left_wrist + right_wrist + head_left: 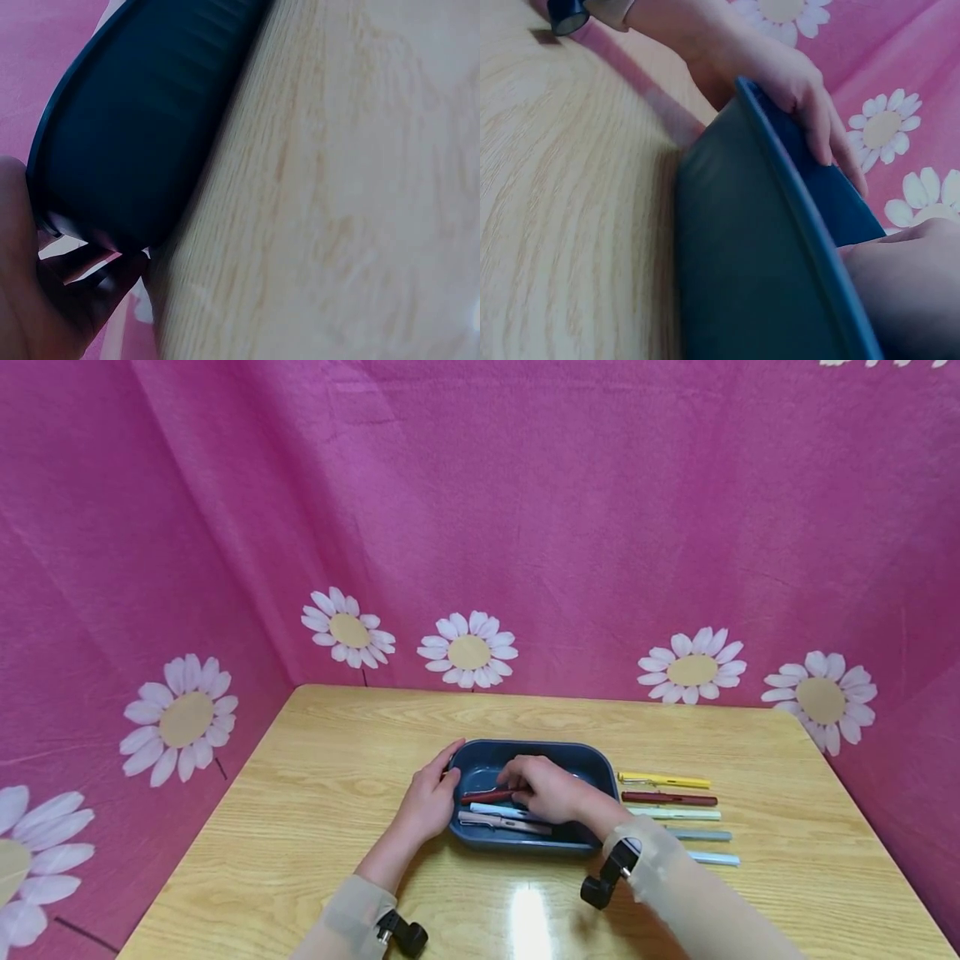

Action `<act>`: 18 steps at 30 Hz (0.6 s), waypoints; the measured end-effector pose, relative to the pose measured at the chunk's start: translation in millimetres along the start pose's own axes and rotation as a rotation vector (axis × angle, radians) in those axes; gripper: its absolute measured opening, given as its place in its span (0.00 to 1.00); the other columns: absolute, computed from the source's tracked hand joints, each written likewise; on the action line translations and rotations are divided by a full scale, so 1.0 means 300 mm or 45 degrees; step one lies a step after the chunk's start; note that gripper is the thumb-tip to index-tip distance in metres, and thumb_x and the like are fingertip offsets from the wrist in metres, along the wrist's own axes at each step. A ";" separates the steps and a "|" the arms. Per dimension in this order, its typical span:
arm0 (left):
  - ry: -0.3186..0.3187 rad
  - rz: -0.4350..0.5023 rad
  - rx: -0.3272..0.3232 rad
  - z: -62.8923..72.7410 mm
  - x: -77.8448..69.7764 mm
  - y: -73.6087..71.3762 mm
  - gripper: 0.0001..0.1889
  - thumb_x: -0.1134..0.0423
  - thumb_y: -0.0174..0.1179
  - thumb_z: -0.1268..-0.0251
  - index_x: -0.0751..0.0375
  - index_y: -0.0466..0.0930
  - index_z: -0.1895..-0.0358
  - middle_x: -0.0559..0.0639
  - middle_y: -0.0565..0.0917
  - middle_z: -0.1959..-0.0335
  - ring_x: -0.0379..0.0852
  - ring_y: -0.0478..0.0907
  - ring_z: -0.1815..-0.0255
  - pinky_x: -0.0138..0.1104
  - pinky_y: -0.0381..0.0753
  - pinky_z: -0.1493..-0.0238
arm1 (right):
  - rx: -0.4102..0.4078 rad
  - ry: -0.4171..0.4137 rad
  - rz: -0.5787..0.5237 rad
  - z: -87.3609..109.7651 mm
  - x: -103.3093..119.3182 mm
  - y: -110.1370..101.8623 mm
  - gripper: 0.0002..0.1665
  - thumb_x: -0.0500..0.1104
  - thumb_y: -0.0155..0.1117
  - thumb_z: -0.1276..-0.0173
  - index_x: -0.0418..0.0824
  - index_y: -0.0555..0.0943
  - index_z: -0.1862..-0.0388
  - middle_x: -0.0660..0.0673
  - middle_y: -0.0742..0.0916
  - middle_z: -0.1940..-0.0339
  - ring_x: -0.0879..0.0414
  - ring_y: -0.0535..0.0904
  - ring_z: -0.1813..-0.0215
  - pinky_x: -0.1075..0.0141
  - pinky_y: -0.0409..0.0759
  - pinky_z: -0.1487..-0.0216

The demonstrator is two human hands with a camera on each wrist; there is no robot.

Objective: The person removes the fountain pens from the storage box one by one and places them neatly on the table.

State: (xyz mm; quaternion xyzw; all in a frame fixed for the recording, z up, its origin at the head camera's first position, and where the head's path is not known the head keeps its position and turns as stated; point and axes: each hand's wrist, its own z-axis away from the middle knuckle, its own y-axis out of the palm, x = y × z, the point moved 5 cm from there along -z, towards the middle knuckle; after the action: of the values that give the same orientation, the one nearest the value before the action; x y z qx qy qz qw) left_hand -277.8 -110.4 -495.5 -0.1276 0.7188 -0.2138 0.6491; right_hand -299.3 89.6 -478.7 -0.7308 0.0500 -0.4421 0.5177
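Note:
A dark blue rectangular tray (525,845) stands on the table. My left hand (427,797) grips its left end, thumb over the rim and fingers against the outside wall; the left wrist view shows these fingers (112,289) at the wall. Inside the tray, my right hand (551,789) reaches down with bent fingers and pinches the right end of a dark red pen (483,797). Below that pen lie a light blue pen (495,810), partly under the hand, and a greyish-pink pen (506,823). The right wrist view hides the pens behind the tray wall (757,247).
Right of the tray lies a column of pens: yellow (671,781), dark red (671,798), pale green (682,814), grey-blue (705,835) and light blue (716,859). My right forearm covers some of their left ends. A pink flowered cloth (570,568) hangs behind the wooden table (337,760).

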 end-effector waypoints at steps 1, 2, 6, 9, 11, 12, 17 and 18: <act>-0.003 0.001 0.000 -0.001 0.000 0.000 0.26 0.61 0.44 0.13 0.50 0.66 0.18 0.58 0.72 0.23 0.59 0.68 0.23 0.57 0.64 0.23 | 0.000 0.004 0.003 0.003 0.001 -0.003 0.17 0.25 0.64 0.30 0.32 0.85 0.44 0.46 0.86 0.58 0.56 0.82 0.55 0.55 0.85 0.50; -0.007 0.002 0.002 -0.001 0.001 0.000 0.26 0.61 0.44 0.13 0.50 0.66 0.18 0.58 0.72 0.22 0.58 0.68 0.22 0.57 0.64 0.23 | 0.003 0.012 0.003 0.006 0.002 -0.007 0.17 0.25 0.63 0.30 0.32 0.84 0.44 0.46 0.86 0.58 0.55 0.81 0.55 0.55 0.85 0.49; 0.004 -0.002 -0.002 -0.002 0.001 0.003 0.26 0.61 0.44 0.13 0.50 0.66 0.18 0.58 0.72 0.22 0.59 0.68 0.22 0.57 0.64 0.23 | 0.027 0.076 -0.007 0.019 0.002 -0.016 0.20 0.24 0.60 0.28 0.33 0.83 0.39 0.46 0.87 0.55 0.55 0.82 0.53 0.54 0.84 0.45; 0.013 -0.008 -0.009 -0.003 0.003 0.004 0.26 0.62 0.44 0.13 0.51 0.66 0.18 0.59 0.72 0.23 0.60 0.68 0.23 0.58 0.64 0.23 | 0.029 0.105 -0.034 0.031 0.003 -0.027 0.21 0.24 0.59 0.26 0.34 0.82 0.38 0.45 0.88 0.53 0.56 0.83 0.51 0.54 0.84 0.43; 0.008 -0.006 -0.015 -0.002 0.003 0.004 0.26 0.61 0.44 0.13 0.51 0.66 0.18 0.59 0.72 0.23 0.60 0.68 0.23 0.58 0.64 0.23 | 0.022 0.108 -0.047 0.041 0.005 -0.038 0.20 0.24 0.58 0.26 0.35 0.83 0.38 0.45 0.89 0.52 0.57 0.83 0.50 0.55 0.84 0.42; 0.005 -0.007 -0.018 -0.002 0.002 0.003 0.26 0.61 0.44 0.13 0.51 0.66 0.18 0.59 0.73 0.23 0.60 0.68 0.23 0.58 0.64 0.24 | 0.017 0.106 -0.054 0.047 0.007 -0.045 0.20 0.24 0.58 0.26 0.35 0.83 0.39 0.44 0.89 0.51 0.57 0.83 0.51 0.55 0.84 0.43; 0.001 -0.003 -0.024 0.002 -0.001 0.002 0.26 0.61 0.44 0.13 0.51 0.67 0.18 0.59 0.73 0.23 0.60 0.68 0.23 0.59 0.64 0.24 | -0.004 0.074 -0.074 0.081 0.019 -0.078 0.19 0.26 0.59 0.24 0.35 0.84 0.38 0.43 0.88 0.49 0.60 0.82 0.59 0.61 0.83 0.55; 0.001 -0.002 -0.025 0.002 -0.001 0.001 0.26 0.61 0.45 0.14 0.51 0.67 0.18 0.59 0.73 0.24 0.60 0.69 0.23 0.59 0.64 0.24 | -0.007 0.069 -0.083 0.089 0.021 -0.084 0.19 0.27 0.59 0.23 0.35 0.84 0.38 0.43 0.88 0.48 0.60 0.82 0.61 0.62 0.82 0.57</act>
State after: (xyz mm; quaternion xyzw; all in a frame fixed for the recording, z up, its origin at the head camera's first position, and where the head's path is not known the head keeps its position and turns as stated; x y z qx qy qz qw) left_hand -277.1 -109.9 -495.3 -0.1345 0.7210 -0.2073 0.6473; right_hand -286.4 116.8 -456.7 -0.7213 0.0414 -0.4782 0.4994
